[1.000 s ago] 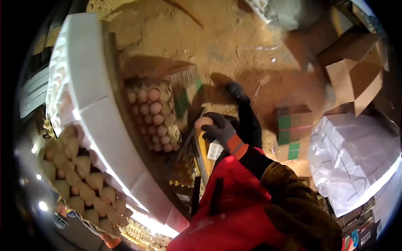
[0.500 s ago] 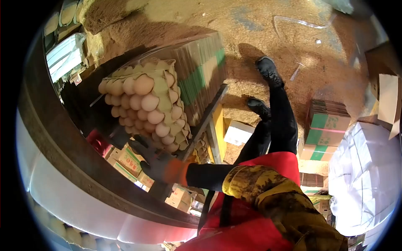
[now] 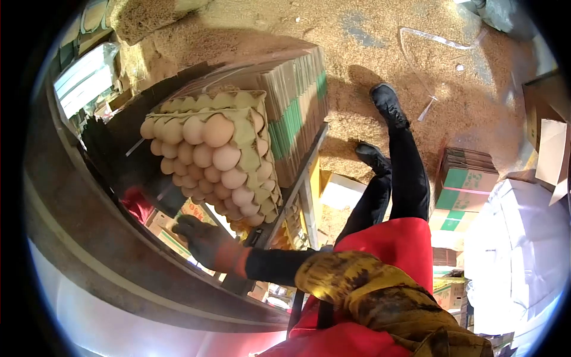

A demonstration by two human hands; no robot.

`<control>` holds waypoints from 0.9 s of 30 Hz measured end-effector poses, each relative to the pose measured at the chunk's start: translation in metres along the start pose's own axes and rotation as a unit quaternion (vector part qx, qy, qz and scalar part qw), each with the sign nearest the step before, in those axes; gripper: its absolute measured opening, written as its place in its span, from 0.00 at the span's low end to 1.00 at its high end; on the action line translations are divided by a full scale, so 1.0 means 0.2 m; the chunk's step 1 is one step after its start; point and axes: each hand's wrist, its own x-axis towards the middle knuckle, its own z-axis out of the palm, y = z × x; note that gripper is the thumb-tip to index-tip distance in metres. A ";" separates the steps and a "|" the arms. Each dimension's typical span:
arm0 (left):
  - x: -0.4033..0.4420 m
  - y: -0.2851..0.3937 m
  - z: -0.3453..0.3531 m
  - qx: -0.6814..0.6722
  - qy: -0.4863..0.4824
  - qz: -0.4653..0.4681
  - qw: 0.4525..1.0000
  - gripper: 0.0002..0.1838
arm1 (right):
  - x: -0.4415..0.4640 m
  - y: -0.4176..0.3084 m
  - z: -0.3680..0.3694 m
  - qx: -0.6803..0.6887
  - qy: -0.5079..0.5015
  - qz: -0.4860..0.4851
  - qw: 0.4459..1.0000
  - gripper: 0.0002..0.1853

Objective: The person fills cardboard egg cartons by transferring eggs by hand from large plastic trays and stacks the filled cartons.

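My right hand, in a dark glove with an orange cuff, reaches left just below a stack of egg trays. Its fingers are loosely stretched and appear to hold nothing; a gap shows between them and the eggs. Brown eggs line the visible side of the pulp trays, which look tilted in this wide view. The stack stands at the edge of a dark bench, against bundled flat cartons with green bands. My left hand is out of the picture.
A curved metal rail runs down the left side. More carton bundles and a white wrapped pile stand at right. A clear plastic strap lies on the husk-strewn floor. Printed boxes sit below the bench.
My right hand has moved away from the lower end of the egg stack, down and slightly left. The view has shifted a little; the stack stays on the bench.
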 end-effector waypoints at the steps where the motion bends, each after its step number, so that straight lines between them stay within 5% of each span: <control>1: 0.00 0.00 0.01 0.000 -0.002 -0.001 1.000 0.25 | -0.04 0.01 -0.03 0.006 -0.022 0.019 1.000 0.24; 4: -0.02 0.00 -0.01 0.007 -0.006 -0.006 1.000 0.25 | -0.17 -0.06 -0.17 0.043 -0.093 0.121 0.987 0.24; 9: -0.03 -0.01 -0.01 0.004 -0.011 -0.004 1.000 0.26 | -0.36 0.15 -0.10 0.018 -0.022 0.030 0.999 0.29; 12: -0.03 -0.03 -0.02 -0.003 -0.013 0.001 1.000 0.26 | -0.37 0.11 -0.12 -0.026 -0.065 0.111 0.991 0.31; 13: -0.03 -0.04 -0.02 -0.005 -0.013 0.002 1.000 0.26 | -0.25 -0.06 -0.26 -0.048 -0.158 0.154 0.974 0.33; 16: -0.04 -0.05 -0.04 -0.007 -0.012 0.007 1.000 0.26 | -0.19 0.09 -0.03 -0.079 -0.107 0.055 0.990 0.35; 25: -0.03 -0.06 -0.07 -0.013 -0.011 0.013 1.000 0.26 | -0.05 0.26 0.29 -0.396 -0.108 0.113 0.905 0.36; 27: -0.03 -0.06 -0.07 -0.016 -0.011 0.013 1.000 0.26 | -0.05 0.21 0.27 -0.336 -0.117 0.163 0.920 0.36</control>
